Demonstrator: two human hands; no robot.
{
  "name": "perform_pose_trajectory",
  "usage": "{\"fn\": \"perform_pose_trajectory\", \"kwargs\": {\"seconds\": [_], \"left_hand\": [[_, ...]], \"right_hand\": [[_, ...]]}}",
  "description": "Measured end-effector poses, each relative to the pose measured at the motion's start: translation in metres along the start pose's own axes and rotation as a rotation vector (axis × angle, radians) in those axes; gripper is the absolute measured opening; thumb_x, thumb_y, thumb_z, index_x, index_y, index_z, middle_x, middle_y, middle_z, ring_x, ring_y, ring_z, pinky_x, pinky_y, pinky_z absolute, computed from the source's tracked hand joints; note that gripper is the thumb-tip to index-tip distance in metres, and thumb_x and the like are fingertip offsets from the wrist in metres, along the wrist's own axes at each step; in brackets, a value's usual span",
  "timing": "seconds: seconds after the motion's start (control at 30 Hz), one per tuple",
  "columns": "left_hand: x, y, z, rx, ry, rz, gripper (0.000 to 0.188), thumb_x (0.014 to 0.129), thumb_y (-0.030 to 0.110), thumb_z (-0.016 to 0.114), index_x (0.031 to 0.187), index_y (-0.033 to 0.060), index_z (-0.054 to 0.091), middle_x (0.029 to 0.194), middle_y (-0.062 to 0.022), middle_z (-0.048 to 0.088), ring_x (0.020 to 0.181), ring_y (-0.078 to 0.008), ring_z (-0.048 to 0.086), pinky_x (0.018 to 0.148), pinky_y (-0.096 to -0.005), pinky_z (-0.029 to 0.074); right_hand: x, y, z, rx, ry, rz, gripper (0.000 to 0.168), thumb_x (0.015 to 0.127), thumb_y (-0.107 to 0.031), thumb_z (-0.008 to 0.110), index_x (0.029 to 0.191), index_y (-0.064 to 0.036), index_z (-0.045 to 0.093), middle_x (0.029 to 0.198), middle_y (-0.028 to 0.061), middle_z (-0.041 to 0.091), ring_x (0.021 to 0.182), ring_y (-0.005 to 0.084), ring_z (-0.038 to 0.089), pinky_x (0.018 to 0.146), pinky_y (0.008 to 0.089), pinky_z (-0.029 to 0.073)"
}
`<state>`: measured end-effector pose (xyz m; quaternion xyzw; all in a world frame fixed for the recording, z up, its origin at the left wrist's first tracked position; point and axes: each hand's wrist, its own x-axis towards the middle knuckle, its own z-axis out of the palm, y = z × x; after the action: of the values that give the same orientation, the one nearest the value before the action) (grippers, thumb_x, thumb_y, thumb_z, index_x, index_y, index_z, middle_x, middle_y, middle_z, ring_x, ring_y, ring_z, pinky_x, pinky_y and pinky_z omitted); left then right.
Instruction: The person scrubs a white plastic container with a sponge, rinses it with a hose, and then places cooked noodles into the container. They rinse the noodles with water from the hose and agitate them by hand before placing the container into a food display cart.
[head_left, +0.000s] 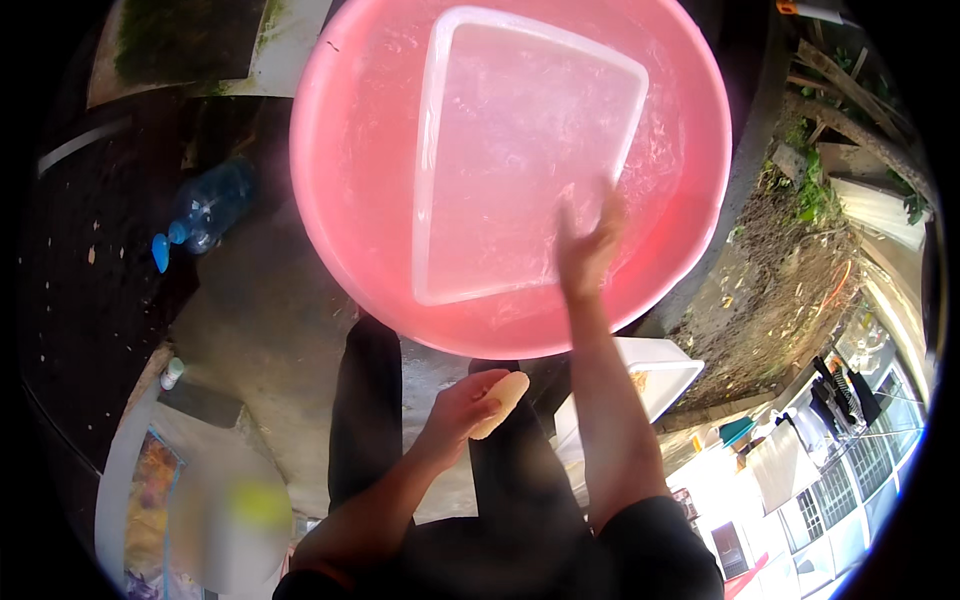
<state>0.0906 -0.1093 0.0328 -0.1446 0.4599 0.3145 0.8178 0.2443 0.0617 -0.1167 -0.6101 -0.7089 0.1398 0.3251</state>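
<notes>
A large pink plastic basin (322, 247) with water in it stands before me. Inside it lies a white, translucent rectangular plastic tub (421, 225), its rim slanted across the basin. My right hand (591, 251) reaches over the tub's near right corner, fingers spread and blurred, with nothing seen in them. Whether its fingertips touch the water cannot be made out. Closer to my body, my left hand (457, 412) grips a pale yellow scrubbing pad (504, 403), maybe a loofah piece, above my knee.
Beside my right forearm sits a white plastic tub (664, 375) with something brownish inside. A large clear blue water bottle (214, 206) lies at left on dark ground. Soil and timber (855, 124) edge the right. Laundry (795, 442) hangs at lower right.
</notes>
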Motion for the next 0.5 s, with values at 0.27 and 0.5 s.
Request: {"fn": "perform_pose_trajectory", "kwargs": {"seconds": [0.27, 0.5], "left_hand": [[-0.008, 0.024, -0.017, -0.299, -0.065, 0.249, 0.051, 0.083, 0.025, 0.055, 0.124, -0.0035, 0.047, 0.110, -0.0146, 0.058, 0.095, -0.0238, 0.059, 0.073, -0.0311, 0.048], [-0.016, 0.029, -0.024, -0.298, -0.029, 0.292, 0.049, 0.085, 0.027, 0.054, 0.124, -0.0013, 0.047, 0.110, -0.0128, 0.059, 0.095, -0.0233, 0.059, 0.073, -0.0310, 0.047]], "right_hand": [[-0.058, -0.097, 0.053, 0.067, -0.883, 0.564, 0.080, 0.071, -0.013, 0.067, 0.140, -0.011, 0.027, 0.120, 0.0218, 0.052, 0.109, 0.0380, 0.050, 0.092, 0.0459, 0.040], [-0.030, -0.087, 0.024, 0.019, -1.002, 0.569, 0.077, 0.069, -0.002, 0.057, 0.140, -0.012, 0.029, 0.088, 0.0232, 0.062, 0.080, 0.0404, 0.059, 0.074, 0.0453, 0.047]]}}
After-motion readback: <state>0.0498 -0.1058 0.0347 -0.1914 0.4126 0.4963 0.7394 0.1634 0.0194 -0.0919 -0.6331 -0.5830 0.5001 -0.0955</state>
